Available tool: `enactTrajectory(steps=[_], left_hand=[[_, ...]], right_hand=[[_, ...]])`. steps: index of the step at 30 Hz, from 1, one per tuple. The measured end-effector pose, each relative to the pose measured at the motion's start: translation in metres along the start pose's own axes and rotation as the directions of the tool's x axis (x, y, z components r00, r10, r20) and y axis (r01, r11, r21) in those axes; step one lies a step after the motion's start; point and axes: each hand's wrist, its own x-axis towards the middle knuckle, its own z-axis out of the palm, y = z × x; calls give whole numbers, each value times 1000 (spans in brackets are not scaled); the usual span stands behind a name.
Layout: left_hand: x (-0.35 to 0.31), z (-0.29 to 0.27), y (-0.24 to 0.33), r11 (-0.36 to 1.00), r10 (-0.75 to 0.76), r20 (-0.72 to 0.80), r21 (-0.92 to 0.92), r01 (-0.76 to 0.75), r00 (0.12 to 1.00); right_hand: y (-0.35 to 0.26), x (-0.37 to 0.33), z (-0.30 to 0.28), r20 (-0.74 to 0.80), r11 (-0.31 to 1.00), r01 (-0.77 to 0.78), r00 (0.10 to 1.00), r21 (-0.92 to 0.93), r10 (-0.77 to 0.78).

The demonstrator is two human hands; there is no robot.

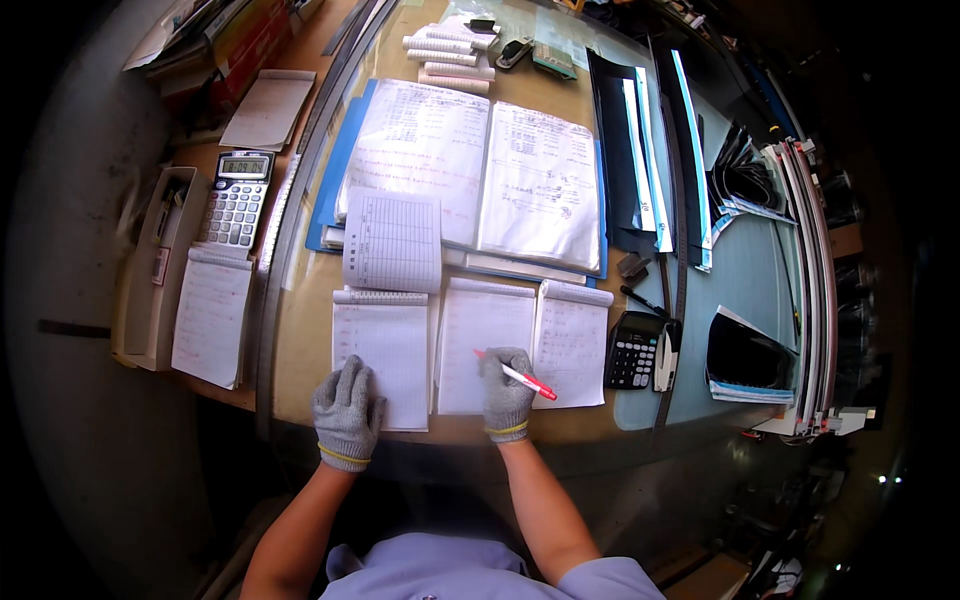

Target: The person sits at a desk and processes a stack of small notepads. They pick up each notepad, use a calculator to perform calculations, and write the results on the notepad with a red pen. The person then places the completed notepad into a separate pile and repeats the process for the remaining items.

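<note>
In a grey knitted glove, my left hand (pixel 347 408) lies flat on the lower left of a spiral-topped notepad (pixel 385 345), whose flipped page (pixel 392 240) rests over an open binder. My gloved right hand (pixel 508 385) grips a red and white pen (pixel 528 381); its red tip points up and left over the middle notepad (pixel 487 318). Another written notepad (pixel 572 340) lies just right of that hand. Beyond the pads spreads the blue binder (pixel 603 235) with two stacks of handwritten sheets (pixel 540 180).
On the right are a black calculator (pixel 634 350), a stapler-like tool (pixel 665 360) and black strips with blue-white edges (pixel 645 150). To the left stand a silver calculator (pixel 236 200), a notepad (pixel 212 318) and an open box (pixel 150 340). Rolled pads (pixel 450 60) lie at the back.
</note>
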Motion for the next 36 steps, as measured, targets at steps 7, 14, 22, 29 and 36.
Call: enactTrajectory(steps=[7,14,22,29,36], left_hand=[[1,0,0,1000,1,6,-4,-1,1000],[0,0,0,1000,-6,19,-3,6,1000],[2,-1,0,1000,1,6,1,-1,1000],[4,-1,0,999,17,-7,31,-17,1000],[4,-2,0,999,18,-3,39,-18,1000]], right_hand=[[-9,8,7,-39,999,0,999,48,1],[-10,13,6,-28,999,-33,999,-13,32],[-8,-12,-3,-13,999,-8,1000,39,8],[8,-22,-3,37,999,18,999,-36,-16],[9,-18,-2,51,990,95,995,-102,-90]])
